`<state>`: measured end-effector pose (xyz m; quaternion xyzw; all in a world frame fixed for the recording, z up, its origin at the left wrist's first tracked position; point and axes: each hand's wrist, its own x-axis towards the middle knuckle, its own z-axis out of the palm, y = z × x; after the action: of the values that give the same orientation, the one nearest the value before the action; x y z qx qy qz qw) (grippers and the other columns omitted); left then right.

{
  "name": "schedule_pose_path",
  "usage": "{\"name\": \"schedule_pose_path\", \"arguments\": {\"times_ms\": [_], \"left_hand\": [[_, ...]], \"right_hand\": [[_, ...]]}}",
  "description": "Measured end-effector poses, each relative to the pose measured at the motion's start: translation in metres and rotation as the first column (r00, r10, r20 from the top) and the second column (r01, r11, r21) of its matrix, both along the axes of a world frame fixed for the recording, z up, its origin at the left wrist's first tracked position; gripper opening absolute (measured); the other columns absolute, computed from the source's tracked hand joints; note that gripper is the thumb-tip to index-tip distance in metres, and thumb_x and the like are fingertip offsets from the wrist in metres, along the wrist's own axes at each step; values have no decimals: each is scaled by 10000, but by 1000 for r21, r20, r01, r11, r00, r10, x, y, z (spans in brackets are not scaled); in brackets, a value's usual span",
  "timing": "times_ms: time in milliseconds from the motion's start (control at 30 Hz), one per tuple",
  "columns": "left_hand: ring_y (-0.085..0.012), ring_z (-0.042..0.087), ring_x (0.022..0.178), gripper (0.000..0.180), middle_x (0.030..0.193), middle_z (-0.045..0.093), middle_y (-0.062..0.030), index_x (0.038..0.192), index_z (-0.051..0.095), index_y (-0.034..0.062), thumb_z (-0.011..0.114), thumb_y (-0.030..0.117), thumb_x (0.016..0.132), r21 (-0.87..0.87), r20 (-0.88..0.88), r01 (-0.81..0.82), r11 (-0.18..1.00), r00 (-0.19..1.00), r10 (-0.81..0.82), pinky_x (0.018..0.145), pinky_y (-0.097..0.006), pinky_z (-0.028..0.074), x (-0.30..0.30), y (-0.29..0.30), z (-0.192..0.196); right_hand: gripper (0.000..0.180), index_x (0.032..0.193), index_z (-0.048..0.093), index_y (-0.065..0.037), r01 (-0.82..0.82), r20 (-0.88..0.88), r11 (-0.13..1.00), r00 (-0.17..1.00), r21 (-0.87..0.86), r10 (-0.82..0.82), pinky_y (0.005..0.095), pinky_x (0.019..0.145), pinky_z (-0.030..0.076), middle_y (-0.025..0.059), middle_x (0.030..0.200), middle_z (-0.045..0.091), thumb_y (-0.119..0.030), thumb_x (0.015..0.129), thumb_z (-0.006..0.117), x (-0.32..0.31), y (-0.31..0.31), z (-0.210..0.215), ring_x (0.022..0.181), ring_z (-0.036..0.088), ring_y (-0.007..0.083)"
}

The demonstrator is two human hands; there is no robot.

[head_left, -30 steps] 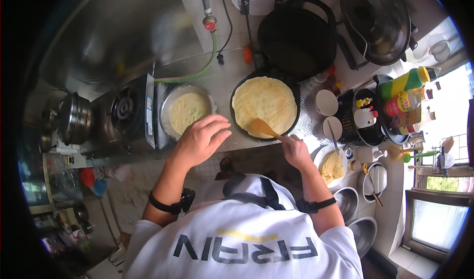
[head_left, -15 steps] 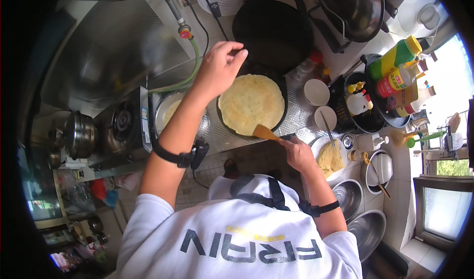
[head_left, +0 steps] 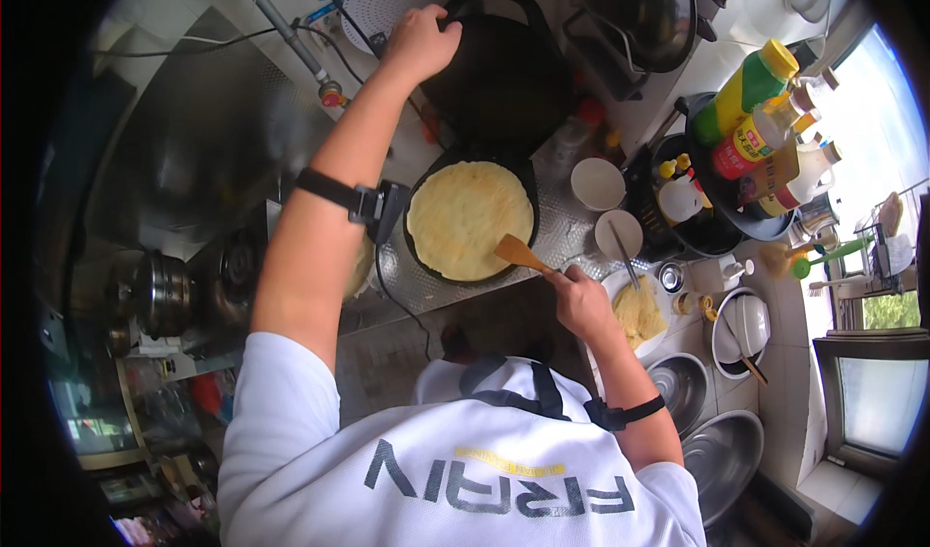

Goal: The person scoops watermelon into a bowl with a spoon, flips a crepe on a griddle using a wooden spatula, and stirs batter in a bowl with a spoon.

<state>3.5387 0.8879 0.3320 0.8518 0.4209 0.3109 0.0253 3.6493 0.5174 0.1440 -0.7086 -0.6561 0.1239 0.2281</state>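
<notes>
A round, pale yellow flatbread lies flat in a black electric griddle at the centre. The griddle's black lid stands raised behind it, its loop handle at the top. Up at the lid's left edge, beside one end of the handle, my left hand has its fingers and thumb closed on the rim. My right hand grips a wooden spatula; the spatula's blade rests over the flatbread's near right edge.
Right of the griddle stand two white bowls and a plate of folded flatbread. Several bottles crowd a dark pan farther right. Metal basins sit at the lower right, a gas stove at the left.
My left hand has reached up and away to the lid's edge, arm extended. My right hand keeps the spatula at the flatbread's edge. The whole view has shifted slightly.
</notes>
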Motion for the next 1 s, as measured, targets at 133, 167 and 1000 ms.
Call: {"name": "schedule_pose_path", "arguments": {"times_ms": [133,167,1000], "left_hand": [[-337,583,1022,400,1074,624,-196,1135,600,35,546,311,851,78,-25,6,997,1000,-4,896,-417,452,26,27,13],[-347,576,1035,401,1094,617,-199,1140,598,37,535,312,856,92,-52,2,996,999,3,902,-428,448,30,36,16],[-295,632,738,266,773,643,-134,912,617,38,687,204,717,-22,-211,371,929,906,-367,683,-382,498,-63,-29,35]], "right_hand": [[410,1093,646,-132,38,10,995,999,-90,-37,405,641,519,146,824,592,-36,721,504,8,-3,-5,702,622,334],[414,1105,638,-132,29,-14,999,999,-36,-30,406,639,519,145,824,588,-37,725,503,9,-2,-3,700,621,333],[363,1165,413,2,562,-323,820,799,106,-506,491,775,444,295,1027,557,32,805,453,53,-10,-57,919,539,478]]}}
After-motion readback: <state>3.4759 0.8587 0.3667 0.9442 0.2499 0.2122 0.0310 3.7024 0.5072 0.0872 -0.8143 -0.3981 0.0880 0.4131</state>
